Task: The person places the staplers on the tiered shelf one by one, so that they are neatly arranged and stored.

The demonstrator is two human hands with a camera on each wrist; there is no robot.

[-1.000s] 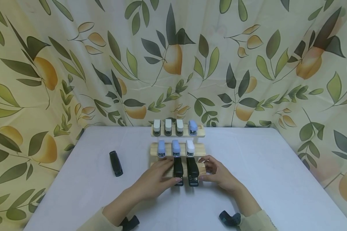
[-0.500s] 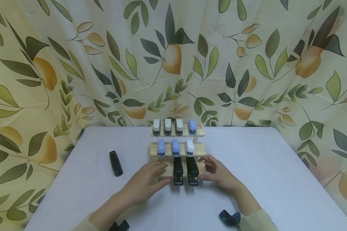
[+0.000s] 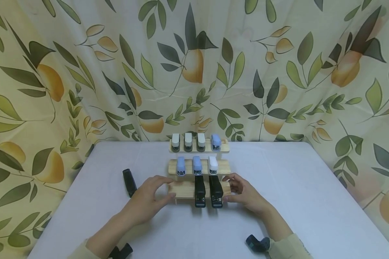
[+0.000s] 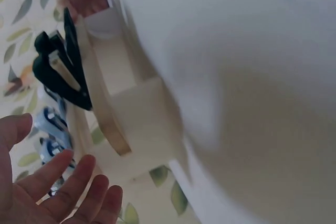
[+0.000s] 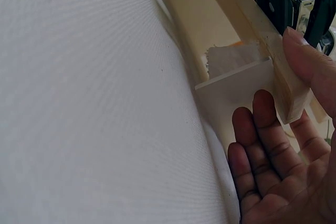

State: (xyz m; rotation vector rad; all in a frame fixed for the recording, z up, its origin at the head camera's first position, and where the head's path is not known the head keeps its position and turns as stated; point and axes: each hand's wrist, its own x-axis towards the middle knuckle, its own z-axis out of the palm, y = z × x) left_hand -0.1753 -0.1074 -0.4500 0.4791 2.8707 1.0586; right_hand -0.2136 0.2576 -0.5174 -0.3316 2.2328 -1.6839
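Note:
A three-step wooden stand [image 3: 185, 190] with pale side supports [image 4: 149, 121] holds staplers. Two black staplers [image 3: 200, 192] lie on its lowest step. Blue and white staplers [image 3: 197, 166] line the middle step; several small staplers [image 3: 188, 142], mostly white, fill the top one. My right hand [image 3: 247, 196] holds the right end of the lowest step, thumb [image 5: 307, 59] on the wooden edge and fingers curled by the side support. By the left end my left hand [image 3: 149, 201] hovers with spread fingers [image 4: 79, 192], holding nothing. Another black stapler [image 3: 129, 182] lies beyond it on the table.
A white cloth covers the table [image 3: 311, 201]. Behind and beside it hangs a curtain [image 3: 214, 72] printed with fruit and leaves. Black wrist cameras [image 3: 257, 244] sit on both forearms near the sleeves.
My left hand has drawn back leftward from the black stapler on the lowest step to the stand's left end. My right hand and the stand stay in place.

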